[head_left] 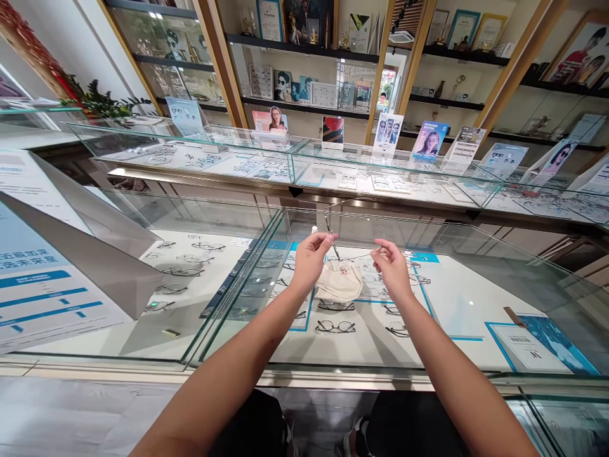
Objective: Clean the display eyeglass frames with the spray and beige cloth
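Observation:
Over the glass counter, my left hand pinches a thin dark stem of a pair of eyeglasses. My right hand is level with it to the right, thumb and fingertips closed on a thin piece that seems to be the other side of the same eyeglasses. Their fine outline is hard to make out against the glass. Just below and between my hands lies a cream cloth pouch with a small reddish print. A small white cap shows behind my left hand.
The glass display case holds several eyeglasses, such as a round pair, and a blue-edged card. Large folded cards stand at the left. Another glass counter with upright cards runs behind, before wall shelves.

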Tool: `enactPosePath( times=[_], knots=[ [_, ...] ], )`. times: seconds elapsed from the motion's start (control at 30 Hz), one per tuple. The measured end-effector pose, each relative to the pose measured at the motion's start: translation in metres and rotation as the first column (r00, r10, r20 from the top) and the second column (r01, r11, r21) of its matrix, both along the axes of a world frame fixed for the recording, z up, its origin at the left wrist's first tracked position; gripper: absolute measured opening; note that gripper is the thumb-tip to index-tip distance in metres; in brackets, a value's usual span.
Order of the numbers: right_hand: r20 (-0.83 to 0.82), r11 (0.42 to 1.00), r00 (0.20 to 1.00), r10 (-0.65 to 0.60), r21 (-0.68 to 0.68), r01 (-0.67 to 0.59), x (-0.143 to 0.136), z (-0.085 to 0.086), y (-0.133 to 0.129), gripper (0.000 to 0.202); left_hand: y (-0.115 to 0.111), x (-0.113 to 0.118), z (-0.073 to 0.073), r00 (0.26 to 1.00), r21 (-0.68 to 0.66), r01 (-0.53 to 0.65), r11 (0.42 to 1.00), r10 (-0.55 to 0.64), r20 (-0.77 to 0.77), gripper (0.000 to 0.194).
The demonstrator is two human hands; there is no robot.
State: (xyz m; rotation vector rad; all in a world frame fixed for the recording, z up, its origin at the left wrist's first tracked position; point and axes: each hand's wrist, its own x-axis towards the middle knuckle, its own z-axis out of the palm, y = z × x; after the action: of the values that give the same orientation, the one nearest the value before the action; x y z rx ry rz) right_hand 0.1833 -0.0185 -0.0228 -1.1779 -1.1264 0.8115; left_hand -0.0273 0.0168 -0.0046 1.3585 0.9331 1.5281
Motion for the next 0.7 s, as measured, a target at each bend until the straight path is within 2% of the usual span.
enactPosePath(
  times=[0.1, 0.17, 0.33, 0.4, 0.53, 0.63, 0.7],
  knots=[
    [0.266, 0.959, 0.93, -0.254, 0.195, 0.206, -0.002, 0.004, -0.007, 0.039, 0.002, 0.001, -0.003, 0.999, 0.037, 0.011, 0.999, -0.01, -0.03, 0.03],
    [0.384, 0.938, 0.873, -0.3, 0.288, 0.196, -0.004, 0.007, -0.012, 0.039, 0.001, 0.002, -0.006, 0.997, 0.085, 0.024, 0.996, -0.018, -0.069, 0.028],
    [0.549, 0.954, 0.834, -0.058, 0.276, -0.116, -0.017, 0.006, -0.019, 0.051, -0.011, 0.01, -0.006, 0.969, 0.22, 0.128, 0.967, -0.075, -0.235, 0.021],
    [0.565, 0.945, 0.825, 0.02, 0.257, -0.2, -0.021, 0.005, -0.02, 0.046, -0.015, 0.012, -0.005, 0.95, 0.243, 0.177, 0.954, -0.102, -0.294, 0.019],
    [0.559, 0.933, 0.82, 0.12, 0.219, -0.285, -0.022, 0.005, -0.019, 0.025, -0.014, 0.012, -0.008, 0.926, 0.154, 0.271, 0.95, -0.213, -0.313, 0.021],
    [0.535, 0.929, 0.832, 0.147, 0.214, -0.302, -0.021, 0.005, -0.018, 0.02, -0.01, 0.011, -0.011, 0.913, 0.034, 0.346, 0.938, -0.328, -0.241, 0.024],
    [0.521, 0.927, 0.841, 0.147, 0.225, -0.301, -0.02, 0.005, -0.018, 0.021, -0.009, 0.01, -0.012, 0.909, 0.016, 0.356, 0.934, -0.343, -0.235, 0.024]
  ],
)
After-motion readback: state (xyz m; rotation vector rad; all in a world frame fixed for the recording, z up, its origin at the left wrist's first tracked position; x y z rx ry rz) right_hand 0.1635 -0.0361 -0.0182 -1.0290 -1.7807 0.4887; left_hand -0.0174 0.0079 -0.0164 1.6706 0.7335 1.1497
